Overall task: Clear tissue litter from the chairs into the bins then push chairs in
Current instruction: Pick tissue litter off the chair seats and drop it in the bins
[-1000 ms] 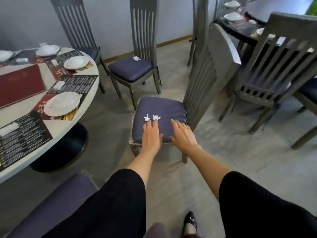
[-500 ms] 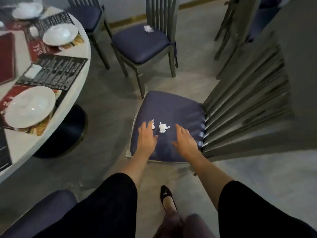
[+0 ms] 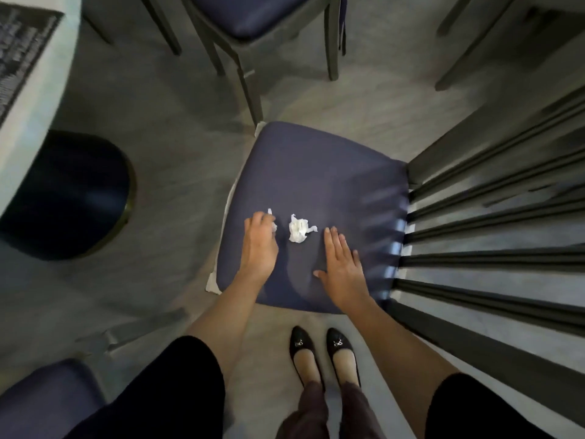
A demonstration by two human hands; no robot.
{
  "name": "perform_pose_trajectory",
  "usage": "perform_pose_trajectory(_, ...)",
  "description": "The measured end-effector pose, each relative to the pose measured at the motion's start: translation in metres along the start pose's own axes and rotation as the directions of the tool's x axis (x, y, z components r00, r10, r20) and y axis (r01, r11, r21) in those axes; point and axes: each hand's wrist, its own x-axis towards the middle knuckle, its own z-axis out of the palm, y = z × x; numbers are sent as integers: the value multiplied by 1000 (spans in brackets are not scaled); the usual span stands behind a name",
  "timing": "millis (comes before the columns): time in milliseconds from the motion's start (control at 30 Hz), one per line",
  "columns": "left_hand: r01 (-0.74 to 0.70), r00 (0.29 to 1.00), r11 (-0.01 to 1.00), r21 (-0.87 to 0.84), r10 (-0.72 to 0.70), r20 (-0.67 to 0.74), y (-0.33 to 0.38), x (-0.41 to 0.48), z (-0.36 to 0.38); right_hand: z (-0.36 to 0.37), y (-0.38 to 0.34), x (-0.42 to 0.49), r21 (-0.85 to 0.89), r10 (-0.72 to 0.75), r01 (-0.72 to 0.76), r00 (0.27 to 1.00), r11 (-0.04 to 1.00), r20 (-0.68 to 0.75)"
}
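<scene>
Left hand point(image 3: 259, 245) pinching tissue scrap point(image 3: 270, 213), right hand point(image 3: 343, 264) flat, crumpled tissue point(image 3: 298, 229) between.

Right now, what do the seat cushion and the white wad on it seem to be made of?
Seat cushion: matte navy fabric, probably padded; no shine shows. White wad: thin crumpled tissue paper, judging by its crinkled edges.

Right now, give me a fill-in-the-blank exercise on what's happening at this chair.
The left hand grips a scrap of ____.
A white wad lies between the two ____.
The right hand is open over the seat, holding ____.
Both shoes are ____.
Missing: tissue, hands, nothing, black.
</scene>
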Motion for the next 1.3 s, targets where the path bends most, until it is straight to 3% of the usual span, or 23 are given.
perform_pose_trajectory(100, 66, 988, 986, -150, -86, -127, 7, -4, 3, 1, 5, 2, -28, -6, 7, 1000, 1000, 27)
perform_pose_trajectory(267, -55, 980, 958, -281, -1, -198, 40, -15, 1, -1, 5, 2, -66, -12, 16, 999, 998, 50)
perform_pose_trajectory(500, -199, 978, 977, -75, 193, -82, 46, -18, 24, 0, 5, 3, -110, -14, 19, 999, 994, 45)
perform_pose_trajectory(700, -182, 983, 983, -36, 182, -7, 24, -32, 37, 0, 5, 9, -73, 10, -2, 993, 997, 114)
perform_pose_trajectory(933, -39, 999, 999, 16, 38, 17, 37, -42, -7, -27, 1, 12, -93, -3, 25, 972, 995, 235)
perform_pose_trajectory(1100, 1, 985, 1000, 7, 0, -175, 9, -76, -58, -62, -26, -4, -65, -63, 77, 980, 995, 188)
perform_pose_trajectory(1200, 48, 950, 998, -45, -60, -307, -2, -99, -94, -76, -64, -18, -90, -188, 194, 979, 977, 75)
perform_pose_trajectory(1300, 83, 881, 992, -98, -118, -458, -4, -141, -129, -81, -107, -49, -108, -326, 331, 943, 937, 64)
